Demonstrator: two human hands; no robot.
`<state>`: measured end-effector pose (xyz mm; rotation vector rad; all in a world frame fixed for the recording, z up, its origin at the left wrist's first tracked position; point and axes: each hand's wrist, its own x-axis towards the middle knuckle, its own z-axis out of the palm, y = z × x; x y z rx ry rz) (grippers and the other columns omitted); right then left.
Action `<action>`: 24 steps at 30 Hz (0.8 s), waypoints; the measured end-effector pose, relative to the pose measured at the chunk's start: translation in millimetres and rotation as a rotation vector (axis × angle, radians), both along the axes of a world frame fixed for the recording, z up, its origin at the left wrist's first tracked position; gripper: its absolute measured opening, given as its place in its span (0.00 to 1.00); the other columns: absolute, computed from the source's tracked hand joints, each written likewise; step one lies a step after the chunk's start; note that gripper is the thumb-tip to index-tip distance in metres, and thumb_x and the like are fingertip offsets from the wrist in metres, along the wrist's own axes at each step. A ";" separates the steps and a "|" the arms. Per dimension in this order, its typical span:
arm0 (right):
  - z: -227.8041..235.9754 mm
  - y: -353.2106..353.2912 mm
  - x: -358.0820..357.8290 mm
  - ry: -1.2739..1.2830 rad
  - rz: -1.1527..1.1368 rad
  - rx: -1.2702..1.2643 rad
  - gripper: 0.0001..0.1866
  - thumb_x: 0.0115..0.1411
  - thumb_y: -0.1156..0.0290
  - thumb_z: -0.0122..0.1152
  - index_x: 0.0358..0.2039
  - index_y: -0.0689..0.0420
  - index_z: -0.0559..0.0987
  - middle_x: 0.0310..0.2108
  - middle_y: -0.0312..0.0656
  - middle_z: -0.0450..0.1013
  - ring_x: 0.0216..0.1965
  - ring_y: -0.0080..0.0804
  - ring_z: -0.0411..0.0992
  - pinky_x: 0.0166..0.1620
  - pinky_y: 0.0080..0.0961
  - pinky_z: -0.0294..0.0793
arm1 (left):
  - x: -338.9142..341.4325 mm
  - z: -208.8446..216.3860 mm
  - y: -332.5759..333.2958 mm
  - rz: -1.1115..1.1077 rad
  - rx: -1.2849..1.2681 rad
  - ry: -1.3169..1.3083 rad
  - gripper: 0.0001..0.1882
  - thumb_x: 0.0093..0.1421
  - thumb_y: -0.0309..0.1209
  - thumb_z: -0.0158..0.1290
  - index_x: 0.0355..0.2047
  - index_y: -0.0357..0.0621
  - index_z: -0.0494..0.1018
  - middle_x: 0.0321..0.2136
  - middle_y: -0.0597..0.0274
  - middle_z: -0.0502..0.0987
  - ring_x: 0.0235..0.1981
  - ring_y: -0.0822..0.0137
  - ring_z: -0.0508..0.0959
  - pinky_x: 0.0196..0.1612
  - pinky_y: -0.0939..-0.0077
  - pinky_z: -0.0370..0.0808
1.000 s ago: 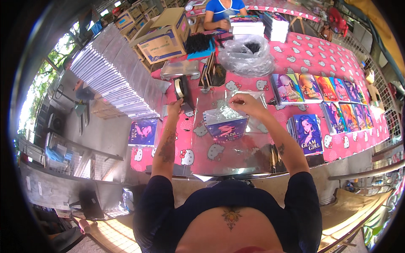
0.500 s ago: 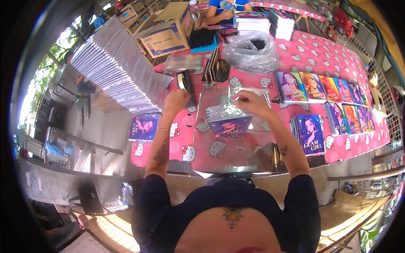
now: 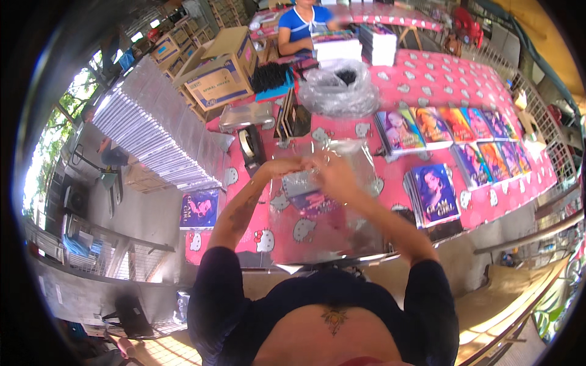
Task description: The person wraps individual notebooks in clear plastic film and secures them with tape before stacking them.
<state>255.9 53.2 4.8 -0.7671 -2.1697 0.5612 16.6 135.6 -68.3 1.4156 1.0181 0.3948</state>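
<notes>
A spiral notebook with a purple illustrated cover (image 3: 316, 202) lies in front of me, with clear plastic film (image 3: 357, 160) around it. My left hand (image 3: 285, 167) is over the notebook's far edge, fingers drawn together; what they pinch is too small to make out. Close against it, my right hand (image 3: 336, 178) is over the film, its fingers smeared by motion. A black tape dispenser (image 3: 250, 149) stands just left of my left hand. At the left table edge lies another purple notebook (image 3: 199, 209); a small stack of purple notebooks (image 3: 434, 194) sits to the right.
Rows of colourful notebooks (image 3: 448, 127) lie at right. A tall stack of wrapped notebooks (image 3: 159, 131) leans at left, beside an open carton (image 3: 217, 76). Bundled clear plastic (image 3: 339, 91) lies farther back. Across the pink tablecloth (image 3: 415, 79), a person in blue (image 3: 305, 27) sits by stacked notebooks.
My left hand has left the tape dispenser and come right to the notebook. My right hand has moved left and nearer, meeting it. The whole view has shifted slightly.
</notes>
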 end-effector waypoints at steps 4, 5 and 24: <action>-29.7 -65.3 -30.7 -0.141 0.519 -0.767 0.27 0.60 0.67 0.63 0.60 0.49 0.69 0.52 0.39 0.73 0.49 0.37 0.75 0.49 0.37 0.76 | 63.9 125.9 -56.5 -0.173 0.785 0.384 0.31 0.52 0.44 0.64 0.49 0.33 0.72 0.41 0.53 0.78 0.44 0.63 0.78 0.47 0.70 0.75; -58.2 -65.0 -44.7 -0.002 0.588 -1.017 0.30 0.61 0.62 0.63 0.62 0.48 0.66 0.55 0.38 0.70 0.53 0.37 0.72 0.52 0.39 0.73 | 78.1 126.6 -67.4 -0.166 0.927 0.532 0.32 0.49 0.43 0.65 0.48 0.33 0.71 0.40 0.52 0.77 0.43 0.58 0.78 0.47 0.67 0.75; -45.7 9.3 77.2 0.407 0.221 -0.683 0.39 0.54 0.62 0.72 0.64 0.56 0.66 0.49 0.37 0.73 0.51 0.30 0.70 0.55 0.29 0.68 | 58.7 53.7 -150.9 0.647 0.963 0.136 0.28 0.61 0.33 0.58 0.60 0.36 0.67 0.59 0.52 0.68 0.60 0.58 0.68 0.62 0.62 0.63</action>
